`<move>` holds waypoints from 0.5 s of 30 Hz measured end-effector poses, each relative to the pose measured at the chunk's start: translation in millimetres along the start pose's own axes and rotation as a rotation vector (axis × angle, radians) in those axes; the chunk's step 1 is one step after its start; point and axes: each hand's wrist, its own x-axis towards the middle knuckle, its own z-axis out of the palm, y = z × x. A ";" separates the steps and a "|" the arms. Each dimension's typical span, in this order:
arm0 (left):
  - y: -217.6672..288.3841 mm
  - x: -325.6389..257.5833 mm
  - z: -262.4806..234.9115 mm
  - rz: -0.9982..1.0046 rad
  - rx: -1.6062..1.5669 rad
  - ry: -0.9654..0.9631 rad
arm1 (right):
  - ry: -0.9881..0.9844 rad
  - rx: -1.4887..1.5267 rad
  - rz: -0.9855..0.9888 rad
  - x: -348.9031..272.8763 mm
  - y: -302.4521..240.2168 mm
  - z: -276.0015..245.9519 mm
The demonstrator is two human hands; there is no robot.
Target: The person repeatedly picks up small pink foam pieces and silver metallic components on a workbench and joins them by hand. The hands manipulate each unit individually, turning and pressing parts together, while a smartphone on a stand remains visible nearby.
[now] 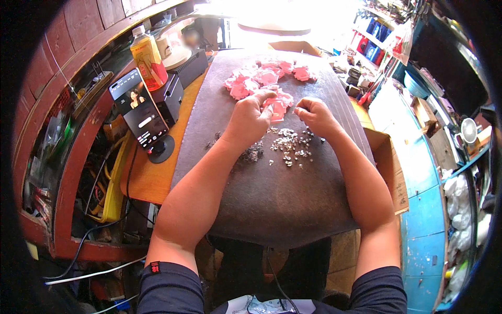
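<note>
My left hand point(249, 116) is closed, its thumb and fingers gripping a pink piece with ruffled edges point(280, 104), like a flower. To its right, my right hand point(318, 117) is pinched shut a short way from that piece; anything between its fingertips is too small to make out. A loose pile of similar pink ruffled pieces point(242, 86) lies beyond my hands on the dark covered table point(282, 209). Small shiny clear bits point(286, 144), like beads, are scattered just below my hands. Darker small bits point(253, 153) lie beside them, partly hidden by my left forearm.
On an orange wooden surface point(151, 180) at the left, a lit phone point(138, 107) leans on a round black stand. Behind it stands a bottle with a yellow and red label point(148, 57). An open cardboard box point(384, 157) and a blue cabinet point(422, 225) flank the table's right side.
</note>
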 end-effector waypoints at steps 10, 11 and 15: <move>-1.9 -0.3 -0.8 0.013 0.068 -0.031 | 0.029 -0.247 -0.035 1.0 -2.2 4.0; -1.5 -0.3 -1.2 0.008 0.072 -0.035 | 0.031 -0.260 -0.025 0.6 -4.5 3.8; -0.5 -0.4 0.3 0.004 0.073 -0.050 | 0.031 -0.290 -0.040 -0.3 -0.9 2.3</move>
